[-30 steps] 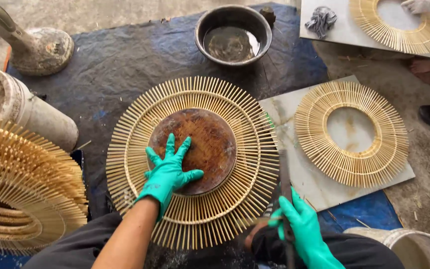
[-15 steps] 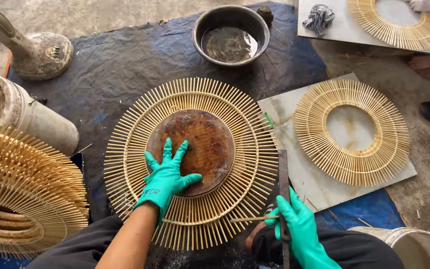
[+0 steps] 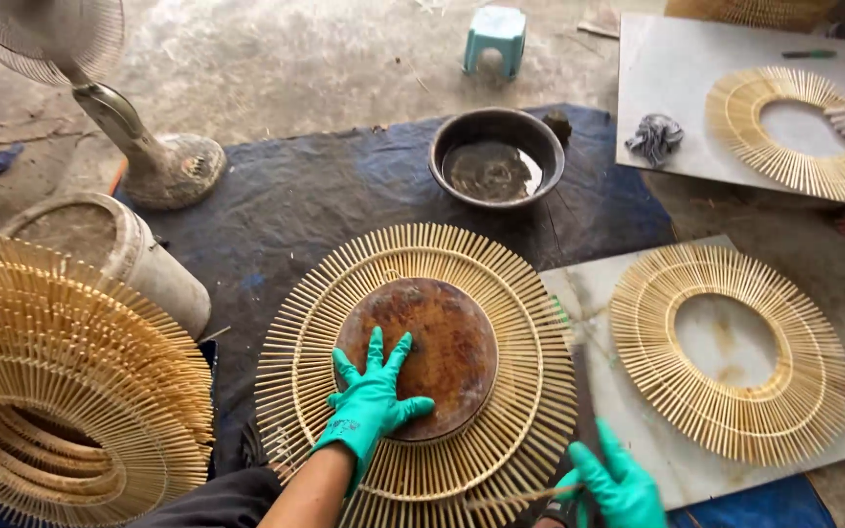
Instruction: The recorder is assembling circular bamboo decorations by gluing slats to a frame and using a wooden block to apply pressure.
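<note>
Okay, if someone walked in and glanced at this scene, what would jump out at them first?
Most striking is the big sunburst ring of bamboo sticks on the dark tarp at centre, with a rusty round plate in its middle. The left hand, in a bright green glove, presses flat on that plate, while the right hand holds a thin stick at the ring's lower edge. A stack of similar rings fills the left side.

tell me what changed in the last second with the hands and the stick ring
Little changed. The right hand slid a bit lower along the near edge of the stick ring, its grip around a thin stick as before. The left hand stayed flat on the rusty round plate. Ring, plate and bowl did not move.
</note>
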